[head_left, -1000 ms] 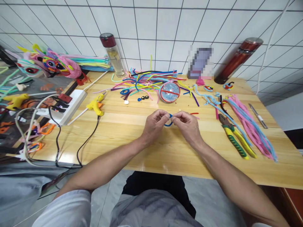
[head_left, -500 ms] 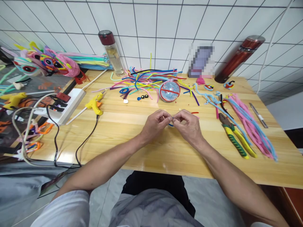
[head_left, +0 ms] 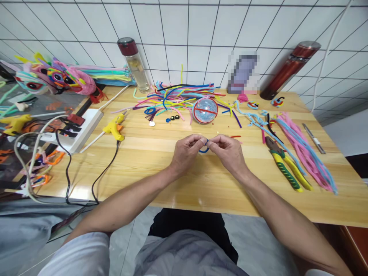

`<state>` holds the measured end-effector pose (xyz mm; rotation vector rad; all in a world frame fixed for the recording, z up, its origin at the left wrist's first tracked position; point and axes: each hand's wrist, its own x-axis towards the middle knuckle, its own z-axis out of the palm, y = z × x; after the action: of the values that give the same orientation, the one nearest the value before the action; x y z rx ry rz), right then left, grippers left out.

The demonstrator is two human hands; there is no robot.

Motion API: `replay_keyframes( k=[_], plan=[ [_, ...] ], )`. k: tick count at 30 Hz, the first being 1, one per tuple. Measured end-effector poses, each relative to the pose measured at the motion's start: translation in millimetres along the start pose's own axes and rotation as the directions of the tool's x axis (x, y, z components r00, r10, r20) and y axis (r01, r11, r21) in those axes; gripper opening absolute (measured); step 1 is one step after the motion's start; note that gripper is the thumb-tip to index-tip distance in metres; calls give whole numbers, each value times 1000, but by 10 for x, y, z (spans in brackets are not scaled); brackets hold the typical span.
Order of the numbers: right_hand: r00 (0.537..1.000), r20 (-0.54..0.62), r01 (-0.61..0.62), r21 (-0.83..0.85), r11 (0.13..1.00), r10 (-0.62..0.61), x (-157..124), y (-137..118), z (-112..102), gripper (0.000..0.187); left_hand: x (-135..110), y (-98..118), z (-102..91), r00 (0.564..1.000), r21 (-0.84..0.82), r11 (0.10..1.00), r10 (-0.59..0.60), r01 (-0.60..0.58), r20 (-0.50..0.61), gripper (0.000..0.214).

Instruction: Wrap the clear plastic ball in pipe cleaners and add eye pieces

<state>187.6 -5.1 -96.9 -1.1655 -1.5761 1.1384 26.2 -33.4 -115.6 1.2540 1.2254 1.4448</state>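
Over the middle of the wooden table (head_left: 161, 180), my left hand (head_left: 186, 152) and my right hand (head_left: 227, 151) meet fingertip to fingertip. Both pinch a short blue pipe cleaner (head_left: 204, 150) bent into a small loop, which hangs between and just under the fingers. Most of the loop is hidden by my fingers. Just beyond my hands lies a clear ball (head_left: 205, 110) with a red band, in front of a heap of coloured pipe cleaners (head_left: 175, 97).
A yellow glue gun (head_left: 115, 127) and a white power strip (head_left: 79, 128) with cables lie at the left. Green-yellow pliers (head_left: 283, 165), pink and blue pipe cleaners (head_left: 304, 151) and a craft knife (head_left: 314, 138) lie at the right. Two bottles (head_left: 134, 63) (head_left: 289, 71) stand by the tiled wall.
The blue loop showed below my fingers, was nearly covered as my fingertips pressed together half a second ago, and shows again now. My hands stayed in place.
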Motion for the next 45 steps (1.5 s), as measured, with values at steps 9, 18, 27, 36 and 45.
replay_keyframes(
  k=[9,18,27,36,45],
  plan=[
    [998,-46,-40,74,996,44,-34,-22,73,23,-36,4,116,997,-71,997,27,-32,-77,20],
    [999,33,-23,-162,987,28,61,53,-74,16,41,-10,-19,989,29,998,-54,51,138,27],
    [919,109,376,-535,757,-380,54,151,-104,13,61,-64,-53,974,237,971,-25,-29,224,12],
    [998,24,55,-166,985,-52,44,132,-62,23,32,-12,-33,992,121,993,-8,-8,125,19],
    [1000,-1,10,-56,998,-10,23,87,21,25,27,-76,27,998,-86,994,-60,62,30,23]
  ],
)
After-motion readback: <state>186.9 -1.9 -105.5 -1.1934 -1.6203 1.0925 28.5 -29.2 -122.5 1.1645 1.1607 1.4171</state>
